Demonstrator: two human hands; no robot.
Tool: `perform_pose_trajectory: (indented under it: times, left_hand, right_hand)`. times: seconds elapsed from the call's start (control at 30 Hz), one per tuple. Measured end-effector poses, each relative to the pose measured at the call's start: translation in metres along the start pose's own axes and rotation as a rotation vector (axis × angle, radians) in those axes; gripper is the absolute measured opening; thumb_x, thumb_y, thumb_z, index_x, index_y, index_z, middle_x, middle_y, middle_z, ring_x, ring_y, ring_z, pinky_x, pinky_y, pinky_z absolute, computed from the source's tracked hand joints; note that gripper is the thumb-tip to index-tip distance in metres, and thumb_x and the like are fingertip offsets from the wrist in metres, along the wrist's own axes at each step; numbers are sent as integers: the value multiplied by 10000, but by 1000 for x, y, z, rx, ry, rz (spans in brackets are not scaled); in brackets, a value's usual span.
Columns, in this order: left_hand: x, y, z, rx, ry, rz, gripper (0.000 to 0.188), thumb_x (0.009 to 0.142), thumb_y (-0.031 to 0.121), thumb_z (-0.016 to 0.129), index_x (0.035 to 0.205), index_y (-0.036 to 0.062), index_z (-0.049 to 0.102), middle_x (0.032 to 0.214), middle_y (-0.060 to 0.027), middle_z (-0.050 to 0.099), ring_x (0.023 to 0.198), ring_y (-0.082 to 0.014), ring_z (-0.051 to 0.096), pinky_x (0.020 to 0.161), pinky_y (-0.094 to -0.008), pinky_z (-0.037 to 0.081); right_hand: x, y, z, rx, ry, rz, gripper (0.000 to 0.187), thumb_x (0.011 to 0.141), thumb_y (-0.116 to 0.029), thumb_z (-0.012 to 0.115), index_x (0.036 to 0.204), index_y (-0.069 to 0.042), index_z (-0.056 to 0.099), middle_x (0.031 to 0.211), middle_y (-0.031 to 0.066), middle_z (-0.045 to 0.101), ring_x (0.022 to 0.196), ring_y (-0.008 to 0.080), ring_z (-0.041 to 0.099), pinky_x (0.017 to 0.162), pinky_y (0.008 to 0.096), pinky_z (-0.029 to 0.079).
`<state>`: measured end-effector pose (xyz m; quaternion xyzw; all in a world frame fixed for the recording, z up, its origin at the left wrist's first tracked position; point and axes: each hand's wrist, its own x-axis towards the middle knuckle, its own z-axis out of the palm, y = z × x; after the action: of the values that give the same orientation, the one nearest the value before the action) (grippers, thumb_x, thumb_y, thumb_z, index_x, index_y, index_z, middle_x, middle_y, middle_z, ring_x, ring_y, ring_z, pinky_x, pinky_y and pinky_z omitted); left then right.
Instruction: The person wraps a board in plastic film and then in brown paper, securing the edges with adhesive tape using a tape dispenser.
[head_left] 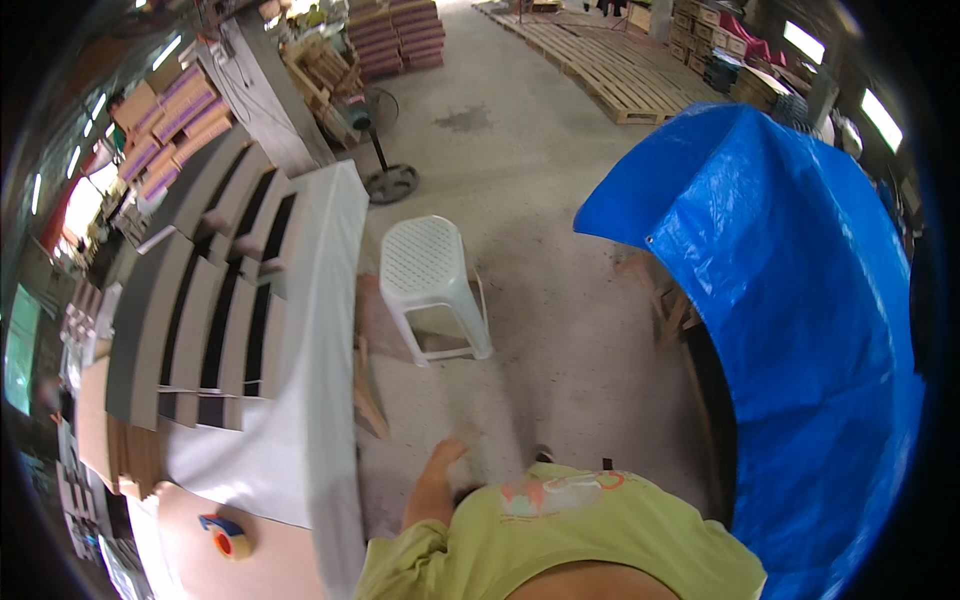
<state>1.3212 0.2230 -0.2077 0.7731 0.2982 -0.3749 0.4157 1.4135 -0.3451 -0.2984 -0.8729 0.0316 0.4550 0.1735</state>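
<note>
My left hand (452, 450) hangs in front of me at the end of a bent bare forearm, over the concrete floor. It is small and blurred, so its fingers cannot be made out, and no object shows in it. A white plastic stool (424, 262) stands on the floor ahead, apart from the hand. To the hand's left runs a table under a pale cover (325, 300), bearing several rows of grey and black flat strips (190, 310). My right hand does not show.
A tape dispenser (228, 540) lies on cardboard (270, 575) at lower left. A blue tarp (780, 300) drapes a long surface on the right. Ahead stand a pedestal fan (385, 180), a concrete pillar (262, 95), stacked boxes (395, 40) and wooden pallets (600, 60).
</note>
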Motion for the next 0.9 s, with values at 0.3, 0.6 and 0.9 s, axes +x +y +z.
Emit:
perform_pose_trajectory:
  times: [0.3,0.6,0.9]
  left_hand:
    - [-19,-73,110,-320,-139,-473,483,778,508,534,973,67,554,900,-116,545,858,-268,513,750,-393,401]
    - [239,121,-123,-420,123,-154,485,775,520,534,762,48,644,698,-99,607,679,-228,564,640,-403,432]
    - [255,348,-486,-707,659,450,441,769,298,652,1137,70,571,1006,-127,635,911,-262,614,808,-356,473]
  right_hand:
    - [72,-237,-138,60,-153,-171,353,785,-220,577,1093,-50,611,904,100,672,682,159,660,705,318,519]
    - [336,-384,-311,-205,-25,-417,385,767,-256,594,1110,-82,603,941,122,660,779,233,641,733,352,505]
    - [395,-676,-541,352,-33,-256,361,797,-199,577,1138,-84,551,978,85,615,815,246,606,696,446,474]
